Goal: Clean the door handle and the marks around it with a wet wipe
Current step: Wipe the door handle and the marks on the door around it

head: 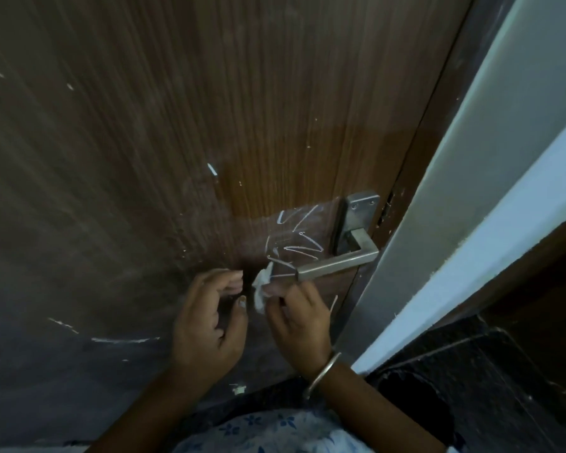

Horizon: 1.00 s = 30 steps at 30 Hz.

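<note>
While facing the door (177, 125), pinched the wet wipe (261, 289) — bunched into a small white wad — between the fingertips of the right hand (299, 322), just below and to the left of the free end of the door handle (337, 264). Had the wipe close to the wood, though could not tell whether actually touching it. Held the left hand (209, 322) just beside the wipe, fingers loosely curled round nothing, apart from the wad by a small gap. Wore a bangle (321, 374) on the right wrist.

Judged the job as begun but far from finished. Found a richer, darker brown patch (291, 158) above and left of the handle, sharp-edged against the dusty grey of the remaining door; probably wiped already, though could be only the light. Saw the white scribbled marks (303, 246) between that patch and the lever plainly present, zigzags and strokes running right up to the metal plate (360, 217). Noted also a short white dash (212, 169) higher up and a long pale streak (125, 339) lower left, well apart from the handle. Could not judge the handle's own cleanliness from its dull metal. Left to do, by this reckoning: the scribbles, the handle, perhaps the outlying streaks.
</note>
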Each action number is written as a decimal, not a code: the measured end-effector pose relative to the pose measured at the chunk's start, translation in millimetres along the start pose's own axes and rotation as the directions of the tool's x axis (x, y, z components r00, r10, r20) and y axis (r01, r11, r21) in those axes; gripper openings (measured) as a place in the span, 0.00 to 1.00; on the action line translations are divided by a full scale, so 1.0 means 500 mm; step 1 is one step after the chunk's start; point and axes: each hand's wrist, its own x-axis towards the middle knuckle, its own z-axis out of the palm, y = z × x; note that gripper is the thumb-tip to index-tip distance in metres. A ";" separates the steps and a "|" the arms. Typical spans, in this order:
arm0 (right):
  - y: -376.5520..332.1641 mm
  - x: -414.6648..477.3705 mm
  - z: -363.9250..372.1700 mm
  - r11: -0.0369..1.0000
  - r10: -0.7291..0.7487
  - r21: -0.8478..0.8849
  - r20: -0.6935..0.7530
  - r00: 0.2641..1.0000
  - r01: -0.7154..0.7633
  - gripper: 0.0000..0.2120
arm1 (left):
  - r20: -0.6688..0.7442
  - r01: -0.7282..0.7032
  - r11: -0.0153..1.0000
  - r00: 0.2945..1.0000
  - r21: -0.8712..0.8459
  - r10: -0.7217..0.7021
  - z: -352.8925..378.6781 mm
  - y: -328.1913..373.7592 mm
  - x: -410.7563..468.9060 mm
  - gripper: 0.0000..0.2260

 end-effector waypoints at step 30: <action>-0.085 0.165 -0.063 0.830 -0.334 -0.472 0.005 0.943 0.297 0.08 | -0.137 -0.091 0.985 0.988 -0.144 0.072 -0.035 0.017 0.085 0.09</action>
